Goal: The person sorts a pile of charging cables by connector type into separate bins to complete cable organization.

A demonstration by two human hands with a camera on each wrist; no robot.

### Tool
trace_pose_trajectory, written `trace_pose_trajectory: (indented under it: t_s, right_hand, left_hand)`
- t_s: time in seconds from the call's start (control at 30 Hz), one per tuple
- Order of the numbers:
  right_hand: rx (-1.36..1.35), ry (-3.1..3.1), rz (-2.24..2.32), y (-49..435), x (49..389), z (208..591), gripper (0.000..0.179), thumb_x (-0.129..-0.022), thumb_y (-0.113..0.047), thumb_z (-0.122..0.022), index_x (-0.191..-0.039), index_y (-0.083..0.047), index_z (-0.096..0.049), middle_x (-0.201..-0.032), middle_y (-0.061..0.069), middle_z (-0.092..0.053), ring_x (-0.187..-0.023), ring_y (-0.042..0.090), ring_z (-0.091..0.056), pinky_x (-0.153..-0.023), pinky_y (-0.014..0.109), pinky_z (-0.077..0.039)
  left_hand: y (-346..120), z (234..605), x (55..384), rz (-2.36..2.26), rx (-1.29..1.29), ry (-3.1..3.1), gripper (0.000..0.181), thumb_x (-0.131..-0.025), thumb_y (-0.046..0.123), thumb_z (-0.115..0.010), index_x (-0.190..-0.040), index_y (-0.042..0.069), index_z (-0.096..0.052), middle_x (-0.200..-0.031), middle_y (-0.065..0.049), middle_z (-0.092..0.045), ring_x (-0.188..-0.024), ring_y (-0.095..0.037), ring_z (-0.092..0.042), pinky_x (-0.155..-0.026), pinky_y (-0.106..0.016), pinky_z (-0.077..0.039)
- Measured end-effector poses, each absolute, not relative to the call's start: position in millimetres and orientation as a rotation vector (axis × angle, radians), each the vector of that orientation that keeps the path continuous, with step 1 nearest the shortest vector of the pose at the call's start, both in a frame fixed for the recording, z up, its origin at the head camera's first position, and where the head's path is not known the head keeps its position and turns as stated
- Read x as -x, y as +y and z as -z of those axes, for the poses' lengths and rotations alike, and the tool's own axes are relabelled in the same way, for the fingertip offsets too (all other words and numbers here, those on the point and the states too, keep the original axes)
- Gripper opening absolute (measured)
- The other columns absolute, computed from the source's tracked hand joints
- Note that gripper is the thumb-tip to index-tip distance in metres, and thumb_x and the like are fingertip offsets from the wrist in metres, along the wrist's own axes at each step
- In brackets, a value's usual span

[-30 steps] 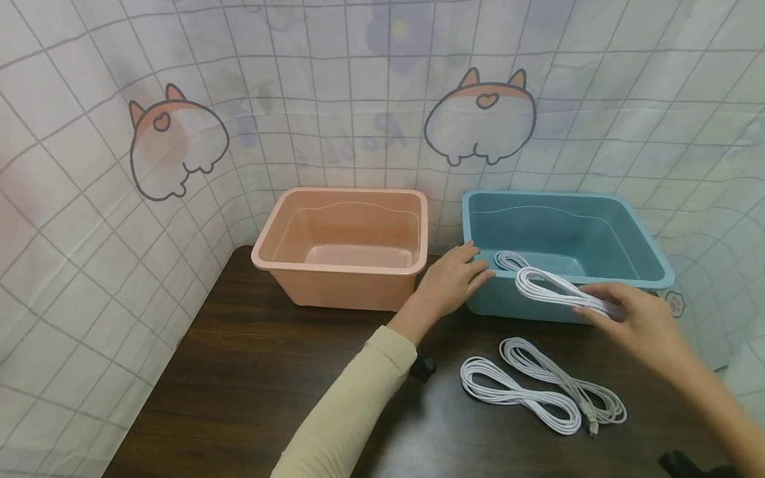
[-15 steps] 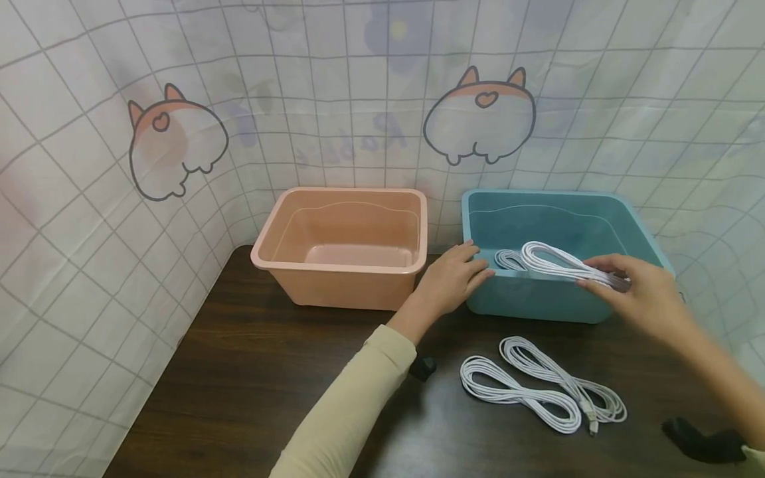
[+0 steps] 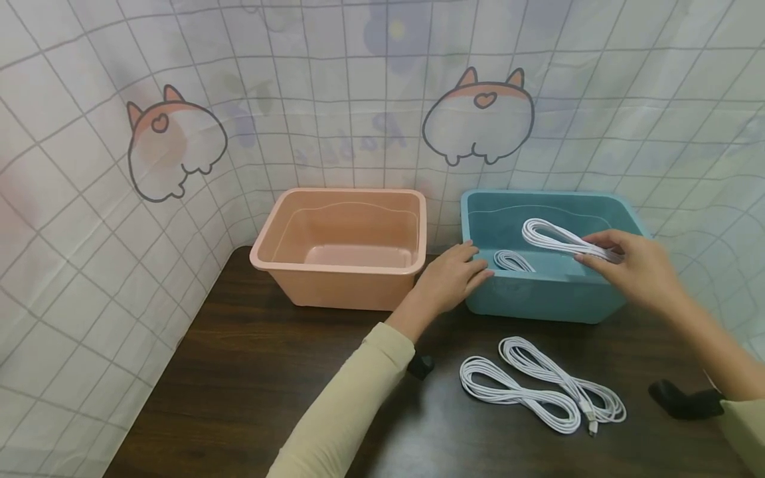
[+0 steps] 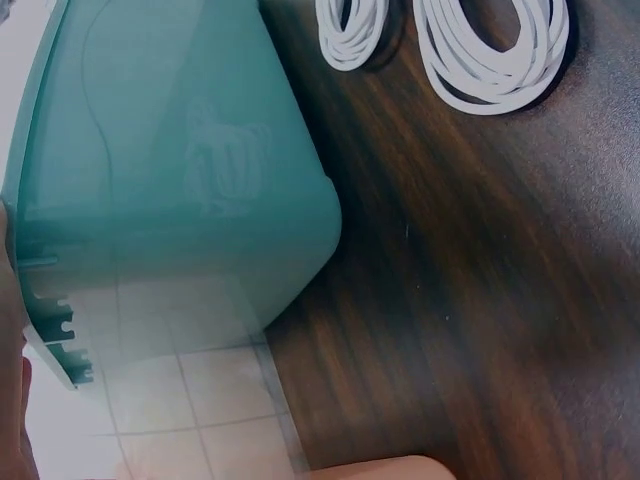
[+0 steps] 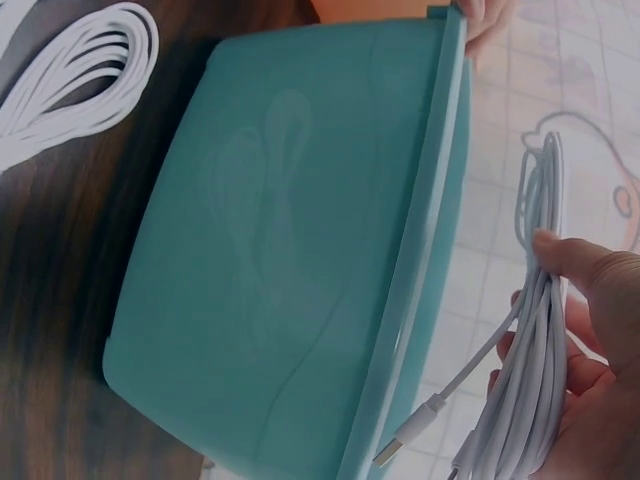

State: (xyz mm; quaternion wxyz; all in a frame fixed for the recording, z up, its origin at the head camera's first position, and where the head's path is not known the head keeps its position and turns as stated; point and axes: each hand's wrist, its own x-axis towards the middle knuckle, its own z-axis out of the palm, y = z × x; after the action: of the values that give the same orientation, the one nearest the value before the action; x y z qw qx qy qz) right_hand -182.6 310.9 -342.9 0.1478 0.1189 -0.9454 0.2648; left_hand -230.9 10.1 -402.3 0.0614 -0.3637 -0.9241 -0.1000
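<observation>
- sheet, left and back: pale, with a grid and animal prints; it hangs behind both bins.
- table: dark wood grain.
- orange bin: stands upright at the back, just left of the blue bin, a gap between them.
- left sleeve: pale, reaching in from the lower edge; a black object shows by its cuff.
- left hand: rests on the blue bin's near left corner, fingers on the rim, some tips spread apart; cannot tell whether they are clamped round it.
- small coil: white, inside the blue bin, at the near left.
- left coil: white, flat on the table in front of the blue bin, looped like a figure eight.
- right coil: beside the left coil, also flat, its plug end toward the near side.
- held coil: white, raised above the blue bin, its loops toward the left; its plug sticks out to one side.
- right hand: thumb and fingers clamped on the held coil's right end.
- right sleeve: at the right edge, a dark thing beside it.
</observation>
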Motion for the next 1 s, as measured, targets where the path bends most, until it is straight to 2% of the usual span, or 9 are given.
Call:
trace_pose_trajectory:
  t_s: [0.1,0.17,0.37,0.47,0.6,0.7,0.83,1.0]
  right_hand:
    - [-0.349,-2.713,-0.752,312.7,188.8,342.8,0.027,-0.094,-0.007,-0.079,-0.115,0.009,-0.072,-0.101,0.032,-0.072,-0.083,0.029,-0.061,-0.061,0.013,-0.036]
    - [-0.355,-2.707,-0.740,314.6,192.6,342.8,0.027,-0.093,-0.005,-0.078,-0.115,0.009,-0.071,-0.100,0.032,-0.072,-0.084,0.031,-0.062,-0.062,0.012,-0.035]
    - [-0.360,-2.729,-0.729,318.1,202.6,341.0,0.027,-0.095,-0.004,-0.076,-0.115,0.013,-0.069,-0.098,0.034,-0.070,-0.081,0.033,-0.061,-0.057,0.021,-0.037]
    - [-0.346,-2.744,-0.722,317.6,207.2,339.2,0.028,-0.096,-0.005,-0.075,-0.115,0.013,-0.069,-0.097,0.033,-0.070,-0.080,0.033,-0.059,-0.057,0.024,-0.037]
    - [-0.331,-2.751,-0.721,318.4,214.5,338.3,0.028,-0.096,-0.006,-0.075,-0.115,0.013,-0.069,-0.096,0.033,-0.070,-0.075,0.017,-0.054,-0.055,0.026,-0.037]
    - [-0.325,-2.760,-0.731,320.5,220.1,338.0,0.030,-0.097,-0.007,-0.074,-0.116,0.015,-0.068,-0.099,0.035,-0.069,-0.076,0.024,-0.059,-0.055,0.024,-0.037]
    - [-0.300,-2.798,-0.731,321.8,226.3,336.0,0.034,-0.100,-0.011,-0.072,-0.120,0.016,-0.065,-0.106,0.040,-0.066,-0.092,0.049,-0.062,-0.058,0.024,-0.040]
    - [-0.255,-2.853,-0.713,321.7,233.6,332.7,0.040,-0.104,-0.017,-0.069,-0.124,0.016,-0.063,-0.117,0.043,-0.064,-0.103,0.056,-0.061,-0.064,0.032,-0.045]
  left_hand:
    - [11.0,401.2,234.9,0.273,1.135,-2.769,0.043,-0.114,0.040,-0.047,-0.142,0.015,-0.068,-0.155,-0.010,-0.056,-0.154,-0.025,-0.041,-0.126,-0.032,-0.029]
    - [11.8,400.5,236.6,0.288,1.161,-2.758,0.043,-0.113,0.039,-0.048,-0.143,0.013,-0.067,-0.154,-0.010,-0.057,-0.154,-0.027,-0.041,-0.126,-0.032,-0.028]
    - [11.9,401.2,237.1,0.449,1.265,-2.662,0.037,-0.113,0.029,-0.052,-0.139,0.008,-0.067,-0.147,-0.013,-0.061,-0.150,-0.030,-0.045,-0.126,-0.032,-0.031]
    - [11.5,401.6,235.9,0.551,1.323,-2.581,0.032,-0.112,0.023,-0.054,-0.135,0.006,-0.068,-0.142,-0.014,-0.064,-0.142,-0.030,-0.051,-0.122,-0.033,-0.036]
    - [12.2,403.0,234.9,0.593,1.350,-2.487,0.026,-0.110,0.018,-0.058,-0.130,0.006,-0.071,-0.132,-0.012,-0.069,-0.128,-0.027,-0.059,-0.113,-0.033,-0.045]
    - [13.2,405.0,235.0,0.577,1.328,-2.471,0.024,-0.109,0.019,-0.061,-0.126,0.007,-0.073,-0.123,-0.009,-0.072,-0.116,-0.023,-0.063,-0.103,-0.031,-0.051]
    - [13.6,407.5,234.9,0.612,1.294,-2.472,0.022,-0.108,0.019,-0.064,-0.122,0.007,-0.075,-0.117,-0.007,-0.073,-0.107,-0.022,-0.064,-0.095,-0.031,-0.052]
    - [12.9,409.6,233.9,0.674,1.271,-2.452,0.020,-0.106,0.019,-0.066,-0.119,0.007,-0.076,-0.114,-0.007,-0.073,-0.105,-0.022,-0.064,-0.093,-0.031,-0.052]
